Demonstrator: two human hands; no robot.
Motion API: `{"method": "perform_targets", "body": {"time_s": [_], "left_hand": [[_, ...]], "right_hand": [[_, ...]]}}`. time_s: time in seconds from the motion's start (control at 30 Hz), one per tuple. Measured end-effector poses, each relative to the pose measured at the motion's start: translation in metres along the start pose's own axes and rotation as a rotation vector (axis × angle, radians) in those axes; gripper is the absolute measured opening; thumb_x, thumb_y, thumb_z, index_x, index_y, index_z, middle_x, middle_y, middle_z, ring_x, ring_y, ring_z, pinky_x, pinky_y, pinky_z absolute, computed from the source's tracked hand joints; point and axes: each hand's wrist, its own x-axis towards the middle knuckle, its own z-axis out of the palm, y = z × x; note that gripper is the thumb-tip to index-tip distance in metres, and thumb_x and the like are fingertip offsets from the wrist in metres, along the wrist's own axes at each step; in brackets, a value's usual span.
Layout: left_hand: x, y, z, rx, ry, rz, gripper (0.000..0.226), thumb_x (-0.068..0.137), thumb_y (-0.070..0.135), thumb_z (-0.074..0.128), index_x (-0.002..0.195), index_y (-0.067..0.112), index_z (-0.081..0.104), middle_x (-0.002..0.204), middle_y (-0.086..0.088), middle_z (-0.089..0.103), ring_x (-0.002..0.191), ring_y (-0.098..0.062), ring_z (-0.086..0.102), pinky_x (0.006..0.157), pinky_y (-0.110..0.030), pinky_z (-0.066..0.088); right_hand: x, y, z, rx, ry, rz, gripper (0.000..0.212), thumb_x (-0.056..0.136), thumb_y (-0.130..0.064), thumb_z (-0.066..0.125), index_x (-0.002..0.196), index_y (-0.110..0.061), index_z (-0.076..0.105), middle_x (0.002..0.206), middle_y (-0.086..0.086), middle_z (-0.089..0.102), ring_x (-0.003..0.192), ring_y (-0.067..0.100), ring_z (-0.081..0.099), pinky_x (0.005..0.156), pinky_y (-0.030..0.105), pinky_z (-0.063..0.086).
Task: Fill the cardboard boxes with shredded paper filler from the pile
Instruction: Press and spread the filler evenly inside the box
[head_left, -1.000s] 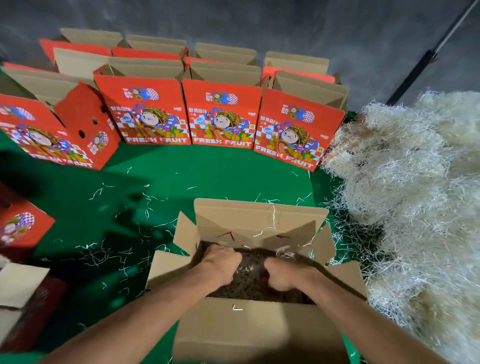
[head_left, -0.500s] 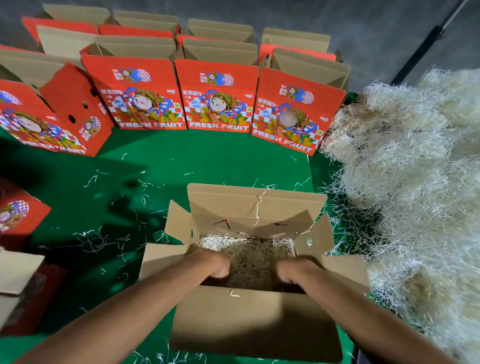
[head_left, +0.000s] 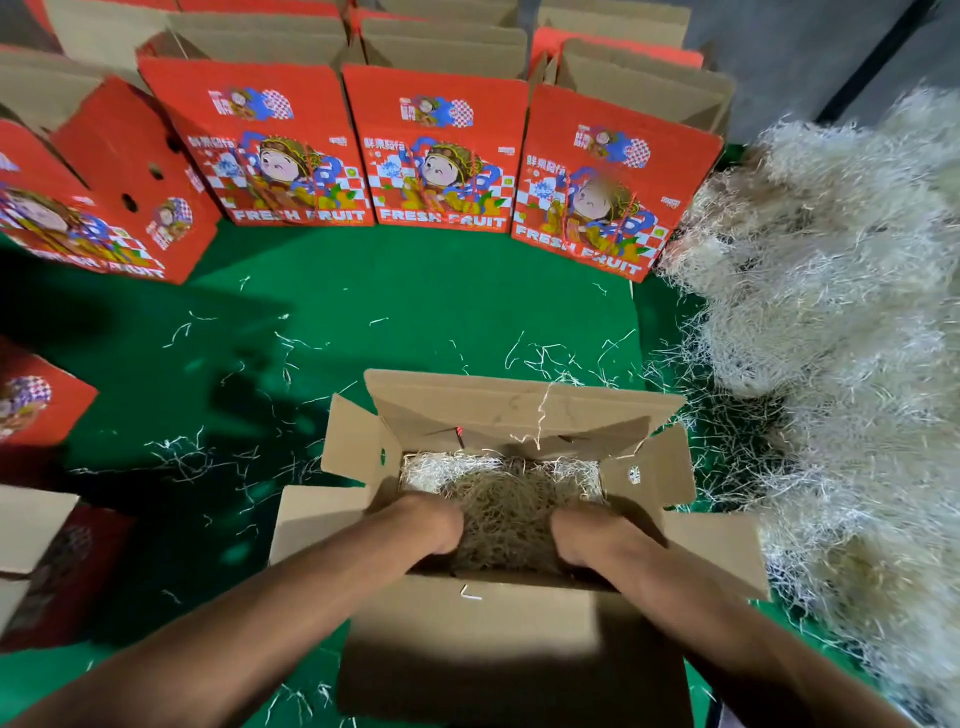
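Both hands, left and right, down in open box, pressing shredded paper. Fingers buried, grip unclear. Pile right of box.

Both hands now nearer the open box's front wall.

Beyond the fingers, plain brown cardboard box holding pale straw-coloured shredded paper; red boxes with blue-and-white checks and cartoon figures stand on green mat.

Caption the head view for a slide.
Both hands, left hand and right hand, press shredded paper filler into an open cardboard box beside the pile.
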Motion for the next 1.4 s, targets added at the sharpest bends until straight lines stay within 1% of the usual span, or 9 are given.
{"method": "perform_targets", "body": {"time_s": [0.13,0.3,0.47,0.67,0.87,0.97,1.2,1.3,1.4], "left_hand": [[-0.002,-0.001,-0.002,0.028,0.103,0.042,0.033,0.096,0.006,0.046,0.125,0.001,0.060,0.130,-0.019,0.060,0.117,-0.035,0.058,0.103,-0.046,0.046],[-0.002,0.005,-0.003,-0.064,0.512,0.138,0.028,0.091,0.021,0.055,0.117,0.013,0.063,0.114,-0.007,0.064,0.106,-0.022,0.060,0.102,-0.037,0.041],[0.002,-0.002,-0.001,-0.030,0.344,0.053,0.054,0.088,0.033,0.063,0.138,0.019,0.048,0.141,-0.010,0.041,0.134,-0.032,0.034,0.112,-0.049,0.028],[-0.008,-0.008,-0.017,-0.149,0.437,0.142,0.032,0.091,0.026,0.058,0.118,0.011,0.064,0.126,-0.012,0.062,0.118,-0.029,0.057,0.099,-0.036,0.044],[-0.035,-0.006,-0.034,-0.375,0.526,0.154,0.022,0.089,0.037,0.059,0.103,0.020,0.058,0.103,-0.005,0.062,0.094,-0.026,0.062,0.073,-0.033,0.045],[-0.046,-0.002,-0.034,-0.472,0.583,0.146,0.020,0.089,0.040,0.058,0.094,0.023,0.048,0.093,-0.003,0.056,0.088,-0.026,0.058,0.071,-0.032,0.041],[-0.069,0.000,-0.031,-0.602,0.695,0.148,0.014,0.090,0.033,0.059,0.084,0.021,0.054,0.081,0.001,0.057,0.078,-0.022,0.060,0.066,-0.031,0.043],[-0.071,-0.002,-0.023,-0.754,0.697,0.165,0.026,0.094,0.032,0.058,0.072,0.019,0.055,0.061,0.007,0.060,0.050,-0.006,0.055,0.047,-0.023,0.034],[-0.070,-0.004,-0.015,-0.882,0.673,0.170,0.023,0.094,0.034,0.058,0.077,0.020,0.064,0.066,0.007,0.065,0.057,-0.008,0.060,0.055,-0.024,0.042]], "right_hand": [[0.002,0.003,0.000,0.060,0.161,-0.054,0.033,0.093,-0.003,0.050,0.123,-0.004,0.062,0.128,0.017,0.060,0.118,0.035,0.057,0.103,0.041,0.045],[0.005,-0.006,0.007,0.269,0.359,-0.107,0.029,0.085,-0.009,0.059,0.114,-0.012,0.060,0.119,0.012,0.058,0.115,0.032,0.056,0.101,0.042,0.036],[0.008,-0.001,0.008,0.264,0.229,-0.092,0.050,0.084,0.007,0.048,0.129,-0.013,0.053,0.157,0.012,0.029,0.144,0.033,0.032,0.115,0.044,0.025],[-0.011,-0.001,-0.017,0.349,0.482,-0.131,0.025,0.083,-0.024,0.063,0.107,-0.021,0.068,0.106,0.007,0.070,0.099,0.027,0.065,0.089,0.032,0.051],[-0.036,0.001,-0.035,0.643,0.893,-0.073,0.047,0.081,-0.073,0.059,0.098,-0.030,0.067,0.068,-0.014,0.062,0.058,-0.001,0.060,0.050,0.015,0.044],[-0.046,-0.002,-0.041,0.623,1.054,-0.004,0.056,0.083,-0.077,0.051,0.100,-0.026,0.068,0.068,-0.008,0.068,0.060,0.010,0.065,0.057,0.025,0.054],[-0.064,-0.010,-0.051,0.363,1.373,-0.016,0.039,0.099,-0.055,0.045,0.095,-0.024,0.069,0.051,-0.004,0.064,0.043,0.016,0.064,0.041,0.022,0.042],[-0.058,-0.007,-0.046,0.268,1.357,-0.113,0.031,0.104,-0.040,0.045,0.098,-0.020,0.067,0.054,-0.003,0.065,0.044,0.019,0.064,0.039,0.026,0.044],[-0.046,-0.004,-0.034,0.274,1.062,-0.224,0.029,0.104,-0.035,0.041,0.089,-0.020,0.060,0.068,0.001,0.068,0.059,0.025,0.067,0.053,0.035,0.053]]}}
